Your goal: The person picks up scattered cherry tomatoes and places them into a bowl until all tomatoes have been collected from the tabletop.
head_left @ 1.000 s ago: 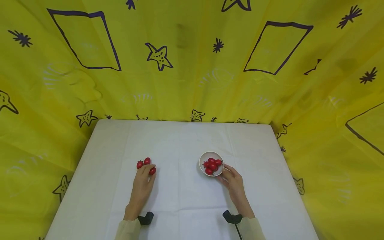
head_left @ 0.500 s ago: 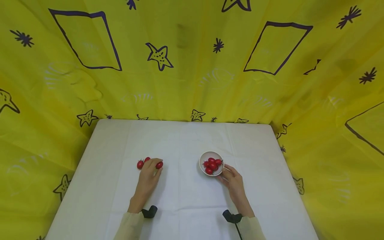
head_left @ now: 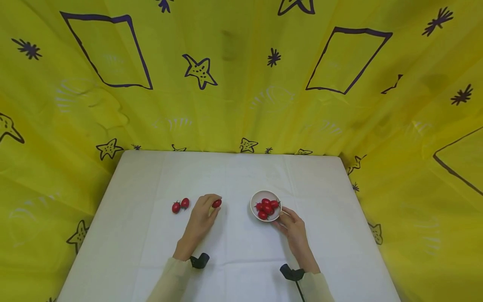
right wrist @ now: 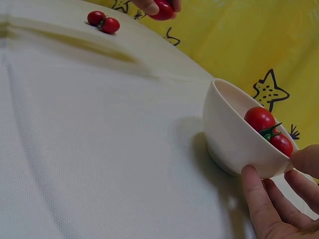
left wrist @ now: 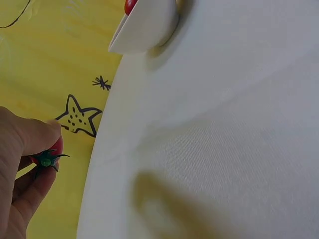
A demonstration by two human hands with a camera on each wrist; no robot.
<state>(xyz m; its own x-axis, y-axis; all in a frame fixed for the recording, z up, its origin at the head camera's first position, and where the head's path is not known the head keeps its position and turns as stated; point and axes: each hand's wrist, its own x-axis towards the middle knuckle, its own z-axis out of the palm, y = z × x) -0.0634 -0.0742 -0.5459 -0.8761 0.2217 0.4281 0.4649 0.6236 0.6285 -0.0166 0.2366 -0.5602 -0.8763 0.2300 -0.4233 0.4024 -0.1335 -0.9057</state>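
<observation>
My left hand (head_left: pixel 200 220) pinches a red cherry tomato (head_left: pixel 216 204) between thumb and fingertips, held above the white cloth. Its green leafy top (left wrist: pixel 46 162) faces the left wrist camera. To the right stands a small white bowl (right wrist: pixel 229 134) with several cherry tomatoes (head_left: pixel 267 208) inside. My right hand (head_left: pixel 295 233) holds that bowl at its near right side, thumb at the rim and fingers against the outer wall. Left of my left hand, two more cherry tomatoes, one (head_left: pixel 176 207) beside the other (head_left: pixel 185 203), lie on the cloth.
A white cloth (head_left: pixel 234 176) covers the table under everything. Yellow curtains (head_left: pixel 226 105) with dark star drawings hang behind the table and at both sides. A black wrist camera (head_left: pixel 200 261) sits on the left wrist, another (head_left: pixel 292 273) on the right.
My left hand has carried its cherry tomato to the right and slightly away, from beside the two loose tomatoes toward the bowl. The right hand and bowl stay put.
</observation>
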